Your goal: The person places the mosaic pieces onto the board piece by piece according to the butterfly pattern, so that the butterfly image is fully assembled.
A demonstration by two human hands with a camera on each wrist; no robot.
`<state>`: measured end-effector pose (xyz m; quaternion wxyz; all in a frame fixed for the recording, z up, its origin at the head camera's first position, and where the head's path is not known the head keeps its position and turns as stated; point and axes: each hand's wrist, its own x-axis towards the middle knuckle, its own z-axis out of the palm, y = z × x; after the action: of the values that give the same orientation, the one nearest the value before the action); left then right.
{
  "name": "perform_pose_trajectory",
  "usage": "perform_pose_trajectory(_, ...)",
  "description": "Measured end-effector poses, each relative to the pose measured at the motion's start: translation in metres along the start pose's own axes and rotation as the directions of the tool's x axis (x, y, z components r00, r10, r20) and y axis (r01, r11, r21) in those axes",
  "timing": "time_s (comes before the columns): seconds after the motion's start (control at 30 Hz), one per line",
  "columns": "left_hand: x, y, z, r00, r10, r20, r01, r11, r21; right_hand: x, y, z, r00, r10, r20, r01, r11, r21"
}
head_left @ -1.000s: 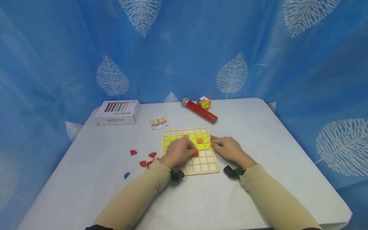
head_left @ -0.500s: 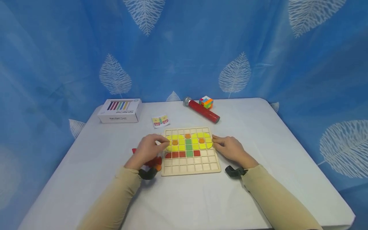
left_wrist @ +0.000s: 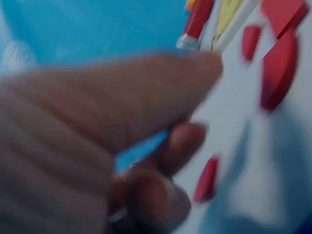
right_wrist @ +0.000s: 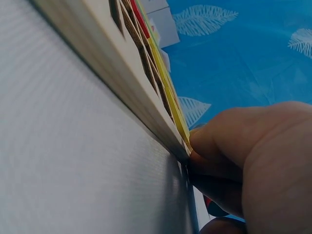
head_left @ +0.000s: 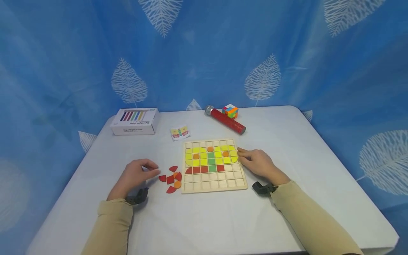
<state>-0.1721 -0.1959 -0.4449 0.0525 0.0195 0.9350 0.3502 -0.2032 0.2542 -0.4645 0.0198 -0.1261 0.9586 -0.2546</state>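
In the head view, a square wooden grid board [head_left: 214, 191] lies mid-table, with yellow, orange, green and red flat pieces set in its upper part. The row under the yellow shapes holds several red pieces [head_left: 196, 170]. My right hand [head_left: 257, 163] holds the board's right edge, thumb and fingertip at its rim in the right wrist view. Left of the board, my left hand [head_left: 135, 176] hovers with relaxed fingers and nothing between them. By its fingertips lie loose red wedges [head_left: 173, 169], a red square [head_left: 170, 180] and orange discs [head_left: 177, 184].
Behind the board lies a small picture card [head_left: 180, 132] with a butterfly-like pattern. A white box [head_left: 135, 122] stands at the back left. A red tube with a silver end [head_left: 227, 120] and a colour puzzle cube [head_left: 230, 111] sit at the back.
My left hand has moved from over the board to the left, beside the loose pieces. A red square now shows right of the green column. My right hand stays at the board's edge.
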Motion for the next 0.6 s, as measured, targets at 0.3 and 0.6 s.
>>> perform_pose_trajectory(0.3,-0.001,0.020,0.025,0.993,0.045,0.113,-0.058,0.991,0.121,-0.002,-0.003,0.001,1.000,0.011,0.006,-0.011,1.000,0.002)
perform_pose_trajectory(0.6,-0.004,0.019,0.026,0.992,0.058,0.112,-0.066,0.995,0.078,-0.002,-0.004,0.000,1.000,0.004,0.003,-0.004,1.000,0.000)
